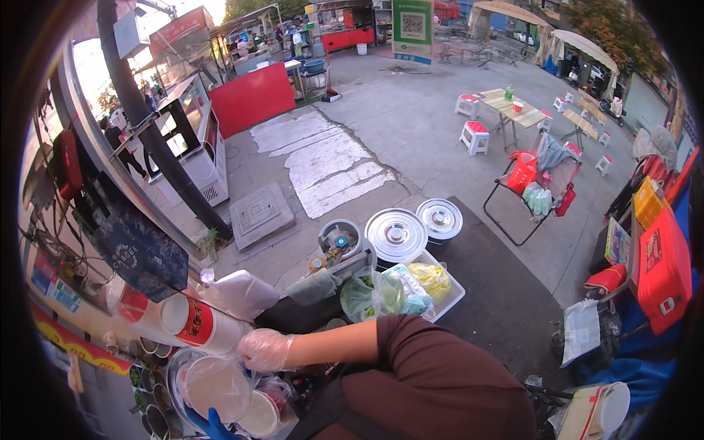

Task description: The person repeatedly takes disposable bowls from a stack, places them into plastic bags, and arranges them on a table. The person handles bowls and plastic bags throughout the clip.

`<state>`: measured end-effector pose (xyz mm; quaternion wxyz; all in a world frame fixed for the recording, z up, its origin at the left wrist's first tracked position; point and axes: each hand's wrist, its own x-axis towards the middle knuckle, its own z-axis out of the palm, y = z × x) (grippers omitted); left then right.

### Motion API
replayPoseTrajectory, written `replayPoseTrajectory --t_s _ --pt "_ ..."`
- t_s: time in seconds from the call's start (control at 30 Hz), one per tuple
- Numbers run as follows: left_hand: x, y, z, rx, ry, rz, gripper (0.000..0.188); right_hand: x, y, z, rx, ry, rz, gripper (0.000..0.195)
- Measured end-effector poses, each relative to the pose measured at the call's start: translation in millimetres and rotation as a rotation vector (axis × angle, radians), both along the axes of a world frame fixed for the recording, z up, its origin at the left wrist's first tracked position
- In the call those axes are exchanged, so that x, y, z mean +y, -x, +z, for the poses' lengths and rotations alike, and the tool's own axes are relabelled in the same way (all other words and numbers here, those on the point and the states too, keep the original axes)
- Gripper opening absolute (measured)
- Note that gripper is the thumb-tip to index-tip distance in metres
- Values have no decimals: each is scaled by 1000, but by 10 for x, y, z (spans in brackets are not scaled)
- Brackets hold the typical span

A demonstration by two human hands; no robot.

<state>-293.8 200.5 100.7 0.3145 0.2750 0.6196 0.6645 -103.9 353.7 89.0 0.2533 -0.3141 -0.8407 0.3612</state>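
Observation:
My left hand (212,424), in a blue glove, shows at the bottom edge. Its fingers grip the lower rim of a pale round bowl (218,389) with clear plastic film about it. My right hand (267,350) wears a clear plastic glove and reaches in from the right. It is at the near end of a stack of white paper bowls (206,324) with a red printed band, above the round bowl. Its fingertips are hidden, so what they hold is unclear. Beside the round bowl sits a second pale round container (258,413), partly under clear plastic.
Small pots (158,399) holding greens and other contents line the left. Beyond my arm are a gas cylinder (340,242), lidded metal pots (396,235) and a white tray (454,297) of bagged food. A dark hanging bag (140,256) juts in at left; a folding chair (533,187) stands right.

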Motion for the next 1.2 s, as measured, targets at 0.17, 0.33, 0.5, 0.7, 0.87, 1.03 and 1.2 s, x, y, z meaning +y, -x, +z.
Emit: replayPoseTrajectory --t_s 0.17,0.33,0.5,0.7,0.87,1.03,1.2 --pt "9 60 -116 -331 -118 -41 69 105 157 -145 368 264 49 8" --pt "-381 253 -223 -710 -289 -89 66 -136 25 327 1079 1569 614 7" --pt "-18 313 -631 -602 -419 -632 68 23 -82 80 973 1559 -118 14" --pt "-97 2 -389 -474 -264 -227 68 184 -93 -474 913 602 -266 39" --pt "-185 -40 -335 -47 -191 -90 94 -246 254 579 -34 -577 526 27" --pt "-180 -105 -555 84 -252 -79 89 -333 1038 -569 -386 -704 589 36" --pt "-513 152 -563 65 -237 186 84 -635 896 453 -112 -810 628 41"
